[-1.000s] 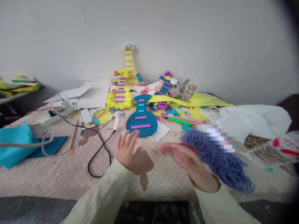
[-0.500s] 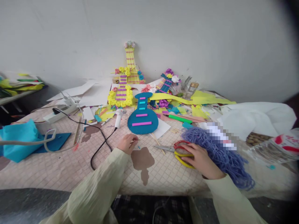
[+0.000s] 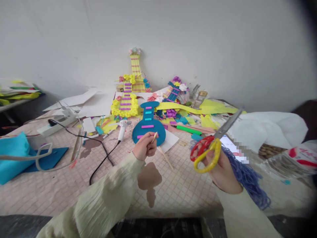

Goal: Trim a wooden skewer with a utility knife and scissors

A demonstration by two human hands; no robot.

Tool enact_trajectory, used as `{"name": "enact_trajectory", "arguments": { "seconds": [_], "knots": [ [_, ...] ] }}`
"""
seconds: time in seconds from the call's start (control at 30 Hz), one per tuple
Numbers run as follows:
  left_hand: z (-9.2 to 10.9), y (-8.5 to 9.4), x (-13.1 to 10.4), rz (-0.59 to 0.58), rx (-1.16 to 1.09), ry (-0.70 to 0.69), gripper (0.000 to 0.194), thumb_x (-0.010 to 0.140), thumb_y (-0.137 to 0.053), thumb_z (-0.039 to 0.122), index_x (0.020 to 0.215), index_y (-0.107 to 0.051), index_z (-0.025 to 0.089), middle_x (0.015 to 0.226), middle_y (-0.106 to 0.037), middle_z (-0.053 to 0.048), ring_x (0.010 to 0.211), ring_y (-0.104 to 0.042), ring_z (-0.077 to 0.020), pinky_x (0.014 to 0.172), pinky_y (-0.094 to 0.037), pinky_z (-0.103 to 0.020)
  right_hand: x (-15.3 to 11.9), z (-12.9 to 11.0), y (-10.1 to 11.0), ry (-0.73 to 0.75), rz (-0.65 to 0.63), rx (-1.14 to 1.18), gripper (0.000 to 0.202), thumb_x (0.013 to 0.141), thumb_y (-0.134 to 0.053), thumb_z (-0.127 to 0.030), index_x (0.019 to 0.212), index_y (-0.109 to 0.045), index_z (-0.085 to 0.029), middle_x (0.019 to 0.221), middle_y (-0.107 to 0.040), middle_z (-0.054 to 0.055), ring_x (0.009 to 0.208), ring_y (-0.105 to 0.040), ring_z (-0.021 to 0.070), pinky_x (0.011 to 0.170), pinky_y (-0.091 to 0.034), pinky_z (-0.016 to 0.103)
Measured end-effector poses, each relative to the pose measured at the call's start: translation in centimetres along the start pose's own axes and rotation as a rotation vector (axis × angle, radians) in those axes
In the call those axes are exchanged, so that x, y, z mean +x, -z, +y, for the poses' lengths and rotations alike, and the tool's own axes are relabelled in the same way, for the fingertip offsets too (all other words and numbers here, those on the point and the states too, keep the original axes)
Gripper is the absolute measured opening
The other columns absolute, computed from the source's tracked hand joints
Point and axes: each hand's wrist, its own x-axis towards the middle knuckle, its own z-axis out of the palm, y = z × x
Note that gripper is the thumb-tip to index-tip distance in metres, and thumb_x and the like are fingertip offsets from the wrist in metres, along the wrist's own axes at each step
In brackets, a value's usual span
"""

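Note:
My left hand (image 3: pixel 146 145) is closed in a pinch on a short wooden stick (image 3: pixel 155 137), its pale end poking up past the fingers. Just behind it lies a dark blue guitar-shaped cutout (image 3: pixel 161 127) with purple and light blue strips across it; the hand hides part of its lower body. In my right hand (image 3: pixel 223 172) are scissors (image 3: pixel 209 148) with one red and one yellow handle, raised above the table, blades pointing up and to the right. Beneath that hand spreads a bundle of blue-purple yarn (image 3: pixel 250 180). A longer wooden stick (image 3: pixel 166 158) lies between the hands.
A white glue gun (image 3: pixel 122 130) with a black cord stands left of the cutout. Decorated yellow guitar shapes (image 3: pixel 127 96) lean at the back. A green marker (image 3: pixel 185 129), paper scraps, a power strip (image 3: pixel 56 124) and a partly blurred phone (image 3: pixel 230 145) lie around.
My right hand has lifted the scissors off the table and turned their blades upward to the right. My left hand has risen in front of the cutout, with a short stick showing in it.

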Motion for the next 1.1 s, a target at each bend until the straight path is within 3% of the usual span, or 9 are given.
{"name": "enact_trajectory", "arguments": {
  "seconds": [0.1,0.2,0.37,0.43,0.6,0.7,0.77,0.93,1.1],
  "knots": [
    [-0.7,0.0,3.0,0.067,-0.024,-0.030,0.014,0.070,-0.040,0.029,0.080,-0.038,0.019,0.046,-0.024,0.011,0.030,-0.022,-0.0039,0.031,-0.019,-0.014,2.8,-0.2,-2.4,-0.041,0.077,0.276,0.023,0.076,-0.054,-0.041,0.089,-0.044,-0.025,0.079,-0.047,-0.002,0.062,-0.052,0.0107,0.054,-0.046,0.027],
    [-1.7,0.2,5.0,0.173,-0.001,-0.106,0.016,0.071,-0.043,0.028,0.084,-0.038,0.019,0.047,-0.029,0.010,0.031,-0.025,-0.0037,0.032,-0.019,-0.014,6.0,0.7,-4.0,-0.085,0.085,0.299,0.028,0.072,-0.060,-0.037,0.088,-0.041,-0.025,0.065,-0.043,-0.007,0.050,-0.045,0.0061,0.043,-0.037,0.018],
    [-2.5,1.3,4.5,0.245,0.137,-0.228,0.031,0.075,-0.052,0.035,0.098,-0.047,0.015,0.043,-0.041,0.009,0.032,-0.031,-0.0043,0.033,-0.022,-0.016,9.8,3.3,-5.8,-0.169,-0.076,0.237,0.035,0.068,-0.058,-0.051,0.078,-0.041,-0.022,0.053,-0.033,-0.010,0.035,-0.029,0.0028,0.034,-0.025,0.017],
    [-2.5,2.0,3.8,0.287,0.207,-0.277,0.029,0.076,-0.054,0.035,0.096,-0.047,0.016,0.045,-0.047,0.008,0.033,-0.035,-0.0049,0.035,-0.026,-0.016,10.5,4.5,-6.2,-0.207,-0.129,0.207,0.041,0.065,-0.055,-0.058,0.079,-0.041,-0.022,0.056,-0.035,-0.009,0.036,-0.031,0.0035,0.035,-0.027,0.018],
    [-2.0,3.3,3.0,0.398,0.347,-0.424,0.014,0.077,-0.056,0.027,0.080,-0.049,0.016,0.061,-0.057,0.001,0.053,-0.052,-0.0094,0.052,-0.040,-0.020,10.2,7.4,-6.0,-0.273,-0.191,0.101,0.056,0.055,-0.055,-0.069,0.087,-0.044,-0.024,0.067,-0.046,-0.003,0.051,-0.047,0.0103,0.044,-0.040,0.024],
    [-1.9,3.4,2.9,0.449,0.381,-0.503,0.007,0.079,-0.052,0.023,0.083,-0.051,0.017,0.073,-0.058,-0.001,0.070,-0.056,-0.0120,0.065,-0.044,-0.023,9.2,8.4,-5.9,-0.279,-0.189,0.027,0.063,0.044,-0.064,-0.065,0.087,-0.043,-0.025,0.070,-0.047,-0.002,0.057,-0.049,0.0126,0.051,-0.043,0.027],
    [-2.0,3.4,3.0,0.463,0.385,-0.533,0.009,0.082,-0.048,0.022,0.088,-0.052,0.017,0.077,-0.059,-0.002,0.075,-0.058,-0.0137,0.070,-0.045,-0.026,8.3,8.5,-6.1,-0.277,-0.188,-0.010,0.063,0.045,-0.066,-0.062,0.089,-0.043,-0.024,0.070,-0.047,-0.002,0.057,-0.048,0.0125,0.051,-0.043,0.027],
    [-2.3,3.3,2.8,0.481,0.405,-0.565,0.014,0.081,-0.051,0.024,0.092,-0.057,0.017,0.080,-0.063,-0.004,0.075,-0.061,-0.0158,0.071,-0.049,-0.027,6.0,6.4,-7.2,-0.282,-0.272,-0.089,0.049,0.062,-0.062,-0.048,0.102,-0.043,-0.026,0.070,-0.045,-0.003,0.055,-0.045,0.0116,0.052,-0.045,0.027],
    [-2.1,2.9,2.4,0.502,0.459,-0.612,0.016,0.079,-0.056,0.022,0.094,-0.058,0.018,0.083,-0.065,-0.004,0.077,-0.065,-0.0168,0.071,-0.052,-0.028,4.8,3.5,-8.5,-0.389,-0.311,-0.133,0.046,0.065,-0.062,-0.037,0.104,-0.040,-0.027,0.073,-0.043,-0.004,0.057,-0.043,0.0104,0.054,-0.046,0.026]
  ]
}}
